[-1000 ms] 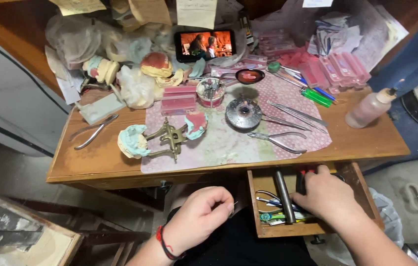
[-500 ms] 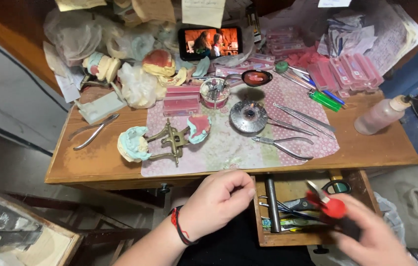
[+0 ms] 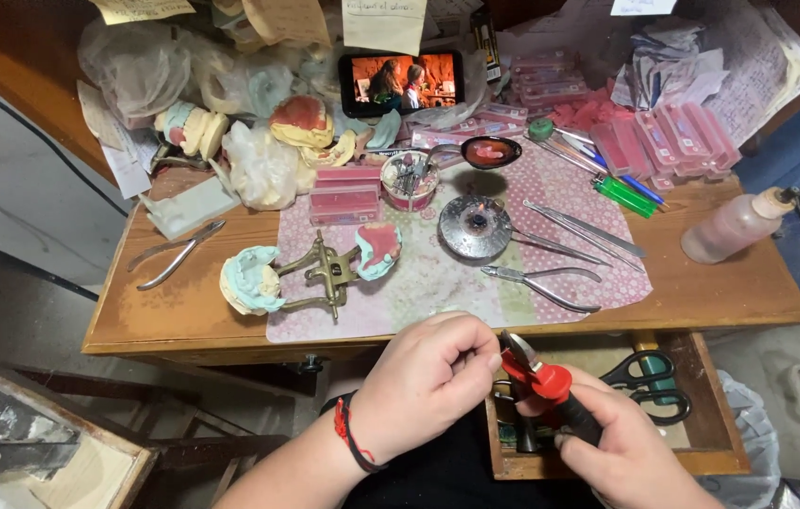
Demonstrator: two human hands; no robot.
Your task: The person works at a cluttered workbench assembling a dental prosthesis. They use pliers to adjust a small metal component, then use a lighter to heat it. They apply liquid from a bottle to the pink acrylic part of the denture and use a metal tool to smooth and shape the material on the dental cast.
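Right hand (image 3: 621, 452): wrapped closed round the black-and-red handles of a small pair of cutting pliers (image 3: 541, 377), steel tip pointing up and away toward the desk edge. Left hand (image 3: 428, 377): curled just beside the tip, thumb and forefinger pinched together; whether anything sits between them cannot be told.

Room about the grip: both hands are below the front edge of the wooden desk (image 3: 720, 292), over dark clothing. Directly behind and under the pliers, an open drawer (image 3: 711, 377), its front wall close to the right hand; dark-handled scissors (image 3: 650, 372) lie just beyond the right hand. Left of the left wrist, open space down to the floor.

Beyond the tip, across the desk edge: patterned mat (image 3: 419, 292) carrying a brass articulator with dental casts (image 3: 320, 269), a round metal burner (image 3: 475, 226) and slim pliers (image 3: 546, 283). Farther right, well apart, a pink squeeze bottle (image 3: 734, 226)

Pliers: red joint and collar, black grips, short pointed jaws
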